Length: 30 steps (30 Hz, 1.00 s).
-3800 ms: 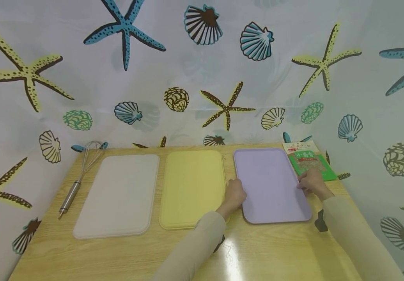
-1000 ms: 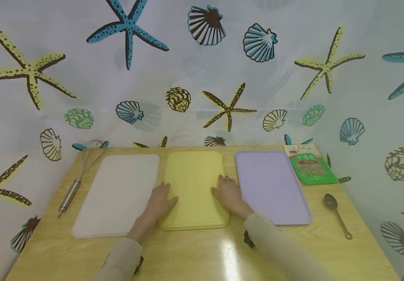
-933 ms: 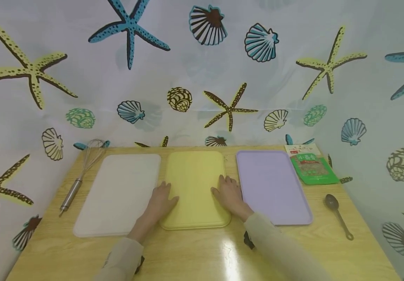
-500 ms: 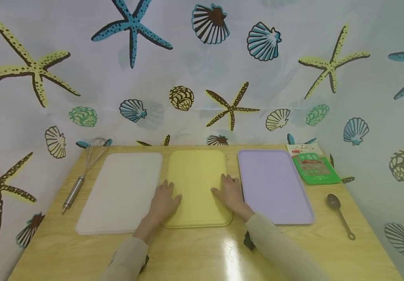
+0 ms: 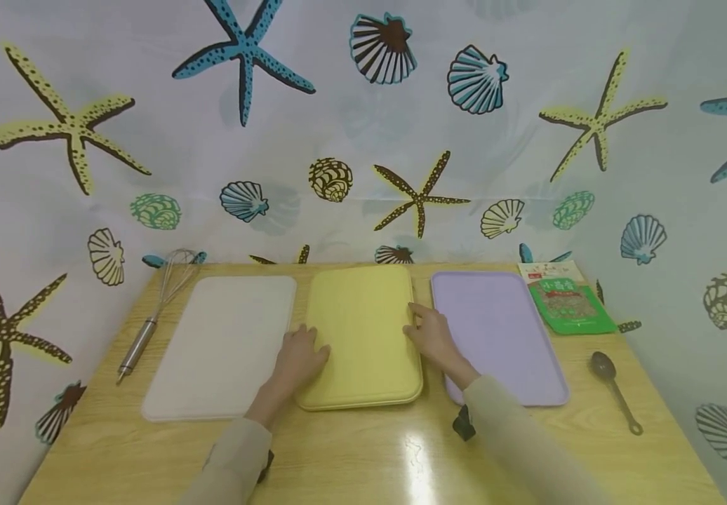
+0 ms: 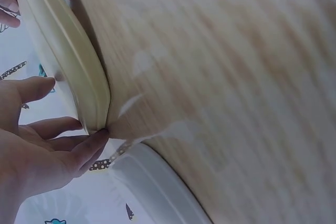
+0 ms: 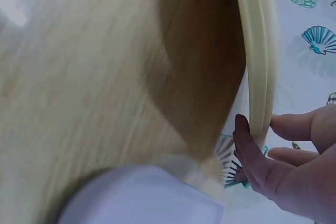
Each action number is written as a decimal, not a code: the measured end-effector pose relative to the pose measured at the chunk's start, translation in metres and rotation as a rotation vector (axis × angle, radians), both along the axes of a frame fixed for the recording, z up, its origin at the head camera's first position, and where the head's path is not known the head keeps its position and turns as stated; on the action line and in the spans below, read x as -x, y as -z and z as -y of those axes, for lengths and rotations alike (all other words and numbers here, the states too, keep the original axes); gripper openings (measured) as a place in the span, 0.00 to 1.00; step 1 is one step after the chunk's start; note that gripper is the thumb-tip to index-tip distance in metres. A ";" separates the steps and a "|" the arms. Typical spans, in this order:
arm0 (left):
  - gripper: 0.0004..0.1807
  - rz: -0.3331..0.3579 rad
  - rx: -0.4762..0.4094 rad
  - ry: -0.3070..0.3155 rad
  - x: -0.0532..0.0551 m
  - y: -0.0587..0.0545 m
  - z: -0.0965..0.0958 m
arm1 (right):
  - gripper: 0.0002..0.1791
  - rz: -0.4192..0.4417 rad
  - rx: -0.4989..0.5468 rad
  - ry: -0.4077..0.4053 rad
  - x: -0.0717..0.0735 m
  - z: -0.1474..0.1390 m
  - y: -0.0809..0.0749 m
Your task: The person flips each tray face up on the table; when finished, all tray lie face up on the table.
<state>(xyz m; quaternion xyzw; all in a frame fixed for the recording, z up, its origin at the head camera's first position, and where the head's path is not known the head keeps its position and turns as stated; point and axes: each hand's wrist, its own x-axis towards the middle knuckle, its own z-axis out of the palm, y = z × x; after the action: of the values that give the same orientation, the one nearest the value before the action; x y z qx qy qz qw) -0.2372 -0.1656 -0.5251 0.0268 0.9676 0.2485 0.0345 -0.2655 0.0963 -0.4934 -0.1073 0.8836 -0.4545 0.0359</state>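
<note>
A yellow tray (image 5: 363,330) lies between the other two trays, its right side raised off the wooden table. My left hand (image 5: 302,358) grips its left edge; in the left wrist view the thumb is over the tray (image 6: 71,51) and fingertips reach under the rim. On the opposite edge my right hand (image 5: 434,338) pinches the rim, thumb on one face and fingers beneath. The right wrist view shows the tray (image 7: 257,40) above the table, with a dark shadow under it. A white tray (image 5: 224,344) stands left of the left hand, and a lilac tray (image 5: 496,330) right of the right hand.
A whisk (image 5: 149,330) lies along the table's left side. At the back right is a green and white seasoning packet (image 5: 567,305), with a dark spoon (image 5: 615,393) nearer the front. A patterned curtain (image 5: 363,126) rises behind the table (image 5: 351,456).
My hands have moved from the lilac tray to the yellow one, and the spoon has come into view. In the last half second the yellow tray's right side has risen.
</note>
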 end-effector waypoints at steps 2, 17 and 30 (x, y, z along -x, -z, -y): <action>0.31 0.013 -0.001 0.002 0.000 -0.001 0.001 | 0.28 0.016 -0.012 0.002 0.003 -0.004 -0.004; 0.31 0.073 -0.205 0.080 0.000 -0.009 0.004 | 0.32 0.285 0.211 -0.039 0.014 -0.033 -0.037; 0.34 0.092 -0.276 0.132 -0.014 -0.009 0.008 | 0.36 0.302 0.229 -0.064 0.021 -0.036 -0.048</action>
<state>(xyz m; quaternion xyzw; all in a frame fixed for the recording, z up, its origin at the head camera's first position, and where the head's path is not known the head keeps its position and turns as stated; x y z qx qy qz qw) -0.2232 -0.1734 -0.5164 0.0835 0.9178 0.3772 0.0912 -0.2861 0.1319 -0.4453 -0.0694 0.8067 -0.5617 0.1700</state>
